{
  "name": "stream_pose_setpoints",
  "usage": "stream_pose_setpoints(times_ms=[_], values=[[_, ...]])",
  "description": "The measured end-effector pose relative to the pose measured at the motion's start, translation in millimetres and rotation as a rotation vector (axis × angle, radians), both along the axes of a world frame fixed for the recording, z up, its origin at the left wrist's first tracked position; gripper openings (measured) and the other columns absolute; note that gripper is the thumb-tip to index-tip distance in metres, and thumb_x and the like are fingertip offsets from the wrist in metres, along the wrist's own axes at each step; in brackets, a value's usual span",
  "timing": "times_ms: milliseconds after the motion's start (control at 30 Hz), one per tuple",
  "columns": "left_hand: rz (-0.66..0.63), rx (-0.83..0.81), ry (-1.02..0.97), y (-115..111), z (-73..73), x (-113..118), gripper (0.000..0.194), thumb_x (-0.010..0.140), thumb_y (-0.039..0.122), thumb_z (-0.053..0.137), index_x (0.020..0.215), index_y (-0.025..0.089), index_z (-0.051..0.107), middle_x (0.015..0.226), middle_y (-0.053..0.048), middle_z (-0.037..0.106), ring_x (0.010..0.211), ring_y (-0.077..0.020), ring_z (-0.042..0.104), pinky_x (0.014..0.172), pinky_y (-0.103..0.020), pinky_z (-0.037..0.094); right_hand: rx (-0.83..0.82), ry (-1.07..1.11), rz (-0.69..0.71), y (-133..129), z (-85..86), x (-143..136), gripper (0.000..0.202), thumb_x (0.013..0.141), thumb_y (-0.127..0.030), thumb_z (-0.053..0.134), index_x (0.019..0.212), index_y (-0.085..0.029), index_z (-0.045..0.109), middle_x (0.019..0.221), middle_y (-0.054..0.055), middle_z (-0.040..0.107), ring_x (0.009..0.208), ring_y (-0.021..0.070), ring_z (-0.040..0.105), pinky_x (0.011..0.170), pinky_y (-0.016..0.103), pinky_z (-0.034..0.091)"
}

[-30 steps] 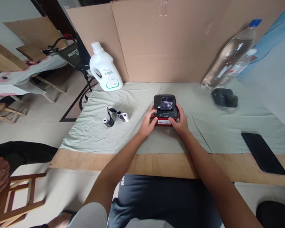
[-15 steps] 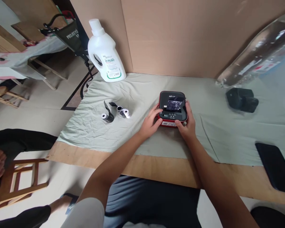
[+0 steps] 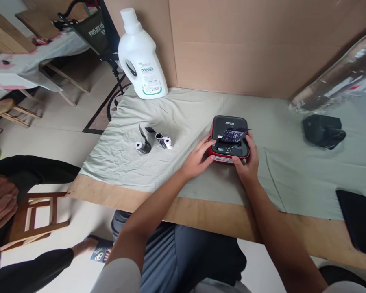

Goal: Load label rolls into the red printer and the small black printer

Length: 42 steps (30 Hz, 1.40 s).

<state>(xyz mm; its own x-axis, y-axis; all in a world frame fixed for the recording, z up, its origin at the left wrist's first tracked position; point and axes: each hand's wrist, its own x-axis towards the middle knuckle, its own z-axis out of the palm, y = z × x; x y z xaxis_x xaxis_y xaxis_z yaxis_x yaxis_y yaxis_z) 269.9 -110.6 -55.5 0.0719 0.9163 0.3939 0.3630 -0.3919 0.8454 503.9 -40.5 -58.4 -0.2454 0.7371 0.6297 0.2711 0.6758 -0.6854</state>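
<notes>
A small red-and-black printer [image 3: 221, 125] sits on the cloth in front of me. A dark strip with pale print [image 3: 233, 135] sticks up out of its top slot, its free end curling toward the right. My left hand [image 3: 197, 158] grips the printer's left side, thumb at the front edge and a fingertip near the top. Wrapped about the right front corner is my right hand [image 3: 249, 162]. To the left lie small paper rolls, one dark-wound roll [image 3: 144, 147] and one pale roll [image 3: 167, 142], with dark loose tails.
A white detergent bottle [image 3: 144, 61] stands at the back left against a cardboard panel [image 3: 232, 49]. On the right are a black object [image 3: 321, 129], a plastic-wrapped roll [image 3: 338, 77] and a dark phone-like slab [image 3: 356, 219]. Another person's hand [image 3: 1, 199] shows at far left.
The strip stands out farther from the printer, its end now lifted and curled to the right. Both hands keep their hold; the whole view has shifted slightly.
</notes>
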Motion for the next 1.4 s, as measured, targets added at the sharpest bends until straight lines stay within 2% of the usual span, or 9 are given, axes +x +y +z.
stream_pose_setpoints(times_ms=[167,333,533,667,833,1033,1200,1300,1400], values=[[-0.009,-0.004,-0.006,1,1.9,-3,0.055,0.106,0.054,0.058,0.158,0.035,0.051,0.177,-0.008,0.038,0.162,-0.0318,0.041,0.131,-0.052,0.04,0.03,-0.052,-0.059,0,6.0,-4,0.081,0.093,-0.068,0.067,0.16,-0.026,0.049,0.17,0.017,0.046,0.16,0.0433,0.041,0.132,0.067,0.031],[-0.007,0.009,-0.038,6,-4.1,-1,0.054,0.105,0.052,0.059,0.155,0.033,0.054,0.174,-0.009,0.042,0.16,-0.033,0.043,0.13,-0.055,0.039,0.001,-0.066,-0.084,-4,7.1,-5,0.082,0.094,-0.073,0.063,0.16,-0.026,0.049,0.17,0.017,0.047,0.16,0.043,0.041,0.132,0.065,0.033],[0.067,0.085,-0.044,8,-6.1,9,0.052,0.103,0.054,0.059,0.149,0.029,0.056,0.167,-0.014,0.048,0.158,-0.0332,0.044,0.13,-0.052,0.039,-0.084,-0.064,-0.114,-7,2.4,-4,0.087,0.092,-0.077,0.062,0.16,-0.024,0.048,0.164,0.018,0.053,0.152,0.0416,0.052,0.126,0.059,0.044],[0.105,0.104,-0.003,10,-3.6,10,0.047,0.104,0.049,0.058,0.147,0.028,0.055,0.162,-0.015,0.051,0.154,-0.0322,0.048,0.128,-0.052,0.039,-0.122,-0.077,-0.09,-6,4.7,-3,0.088,0.091,-0.079,0.062,0.16,-0.026,0.048,0.166,0.017,0.052,0.151,0.0409,0.053,0.126,0.058,0.044],[0.107,0.112,0.034,12,0.1,8,0.044,0.104,0.049,0.058,0.143,0.029,0.055,0.157,-0.015,0.052,0.15,-0.031,0.05,0.124,-0.05,0.044,-0.137,-0.077,-0.061,-1,7.0,-1,0.087,0.089,-0.075,0.065,0.159,-0.025,0.048,0.163,0.016,0.055,0.146,0.0406,0.057,0.123,0.058,0.046],[0.074,0.041,-0.061,15,2.7,3,0.048,0.104,0.063,0.054,0.138,0.029,0.059,0.149,-0.013,0.058,0.143,-0.0299,0.056,0.122,-0.049,0.046,-0.152,-0.043,-0.051,3,4.0,-2,0.079,0.088,-0.063,0.07,0.155,-0.026,0.05,0.162,0.016,0.056,0.145,0.0405,0.057,0.122,0.062,0.047],[0.153,-0.056,-0.219,19,2.1,8,0.05,0.109,0.067,0.037,0.124,0.03,0.066,0.133,-0.008,0.067,0.133,-0.0258,0.061,0.118,-0.046,0.048,-0.197,-0.035,-0.027,0,5.7,-3,0.074,0.088,-0.056,0.069,0.154,-0.027,0.049,0.163,0.015,0.055,0.138,0.04,0.062,0.115,0.063,0.054],[0.233,-0.052,-0.268,24,4.8,15,0.041,0.109,0.062,0.044,0.107,0.028,0.067,0.122,-0.006,0.069,0.125,-0.0243,0.063,0.115,-0.043,0.048,-0.243,-0.061,-0.026,-2,7.9,-2,0.075,0.089,-0.054,0.068,0.155,-0.026,0.046,0.158,0.015,0.059,0.131,0.0385,0.066,0.111,0.06,0.056],[0.279,-0.039,-0.361,32,10.9,22,0.029,0.103,0.047,0.062,0.085,0.024,0.061,0.104,-0.004,0.068,0.108,-0.0208,0.065,0.107,-0.036,0.049,-0.272,-0.086,-0.026,-3,9.4,-2,0.075,0.09,-0.052,0.066,0.156,-0.026,0.043,0.157,0.015,0.06,0.13,0.0369,0.067,0.111,0.058,0.056]])
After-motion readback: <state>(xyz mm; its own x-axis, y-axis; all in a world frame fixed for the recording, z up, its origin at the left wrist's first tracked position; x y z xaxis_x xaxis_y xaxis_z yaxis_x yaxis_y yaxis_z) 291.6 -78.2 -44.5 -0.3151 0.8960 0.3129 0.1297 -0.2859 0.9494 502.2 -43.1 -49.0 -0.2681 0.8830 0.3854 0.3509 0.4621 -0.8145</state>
